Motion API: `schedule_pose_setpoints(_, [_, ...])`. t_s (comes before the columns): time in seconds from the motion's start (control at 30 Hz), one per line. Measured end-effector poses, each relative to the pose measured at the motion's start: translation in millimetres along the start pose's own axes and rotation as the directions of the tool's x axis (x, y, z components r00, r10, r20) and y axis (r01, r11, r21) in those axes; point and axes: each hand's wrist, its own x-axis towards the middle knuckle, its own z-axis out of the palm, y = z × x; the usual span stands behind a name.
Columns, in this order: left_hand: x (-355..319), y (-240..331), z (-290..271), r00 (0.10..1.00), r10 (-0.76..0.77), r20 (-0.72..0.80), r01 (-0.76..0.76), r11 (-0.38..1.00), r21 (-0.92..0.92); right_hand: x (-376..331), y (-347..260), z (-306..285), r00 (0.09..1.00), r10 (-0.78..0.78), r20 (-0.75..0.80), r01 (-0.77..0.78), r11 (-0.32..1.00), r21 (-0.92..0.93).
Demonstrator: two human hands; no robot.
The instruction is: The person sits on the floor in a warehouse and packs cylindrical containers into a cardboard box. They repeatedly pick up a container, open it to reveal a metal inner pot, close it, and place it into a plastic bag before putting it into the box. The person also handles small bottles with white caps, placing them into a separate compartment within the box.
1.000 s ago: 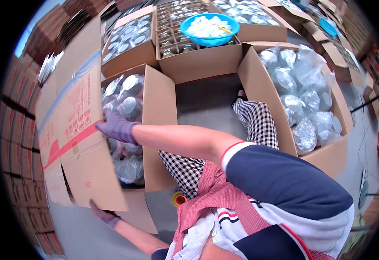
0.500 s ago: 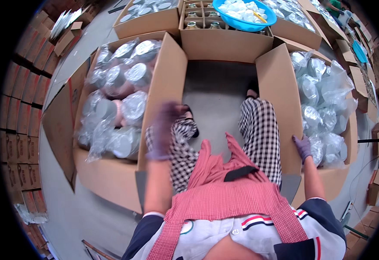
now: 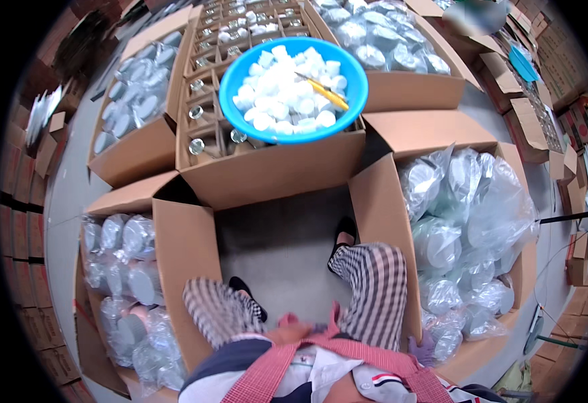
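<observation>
My right hand [image 3: 423,349], in a purple glove, grips the inner wall of the right carton [image 3: 383,195] near its near end. Beside it lie silver-lidded jars in clear plastic bags [image 3: 440,293]. My left forearm [image 3: 287,334] crosses in front of my waist, and the apron strap hides the hand, so its fingers do not show. Ahead, a blue basin [image 3: 228,101] full of small white caps [image 3: 284,104] rests on a divided carton of glass bottles [image 3: 274,171]. A yellow-handled cutter [image 3: 327,94] lies on the caps.
On my left stands a carton [image 3: 185,252] of bagged jars [image 3: 145,282]. More cartons with bagged jars [image 3: 381,33] flank the bottle carton. Stacked brown boxes [image 3: 25,269] line the far left. A dark bar [image 3: 571,216] juts in at the right.
My left hand has left the left carton's inner wall and come in to my waist. The view has shifted, bringing the basin closer. My right hand stays on the right carton.
</observation>
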Motion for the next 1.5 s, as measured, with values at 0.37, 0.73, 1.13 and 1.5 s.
schedule_pose_setpoints(0.37, [87.1, -17.7, -296.6, 0.637, -0.509, -0.578, -0.506, 0.289, -0.813, 23.8, -10.0, 23.5, 0.969, -0.224, -0.103, 0.208, 0.967, -0.149])
schedule_pose_setpoints(0.73, [64.0, 1.1, -540.8, 0.752, -0.496, -0.435, -0.629, -0.342, -0.698, 259.7, -278.0, -74.5, 0.556, -0.707, -0.437, 0.679, 0.689, -0.251])
schedule_pose_setpoints(1.13, [108.0, -133.6, -775.0, 0.585, -0.521, -0.622, -0.772, -0.122, -0.624, 661.3, -472.9, 10.1, 0.945, -0.301, 0.129, 0.323, 0.795, -0.514])
schedule_pose_setpoints(1.5, [197.0, -76.4, -779.7, 0.438, -0.003, -0.899, 0.272, 0.953, 0.130, 510.5, -369.3, 4.8, 0.867, -0.497, -0.034, 0.422, 0.768, -0.481])
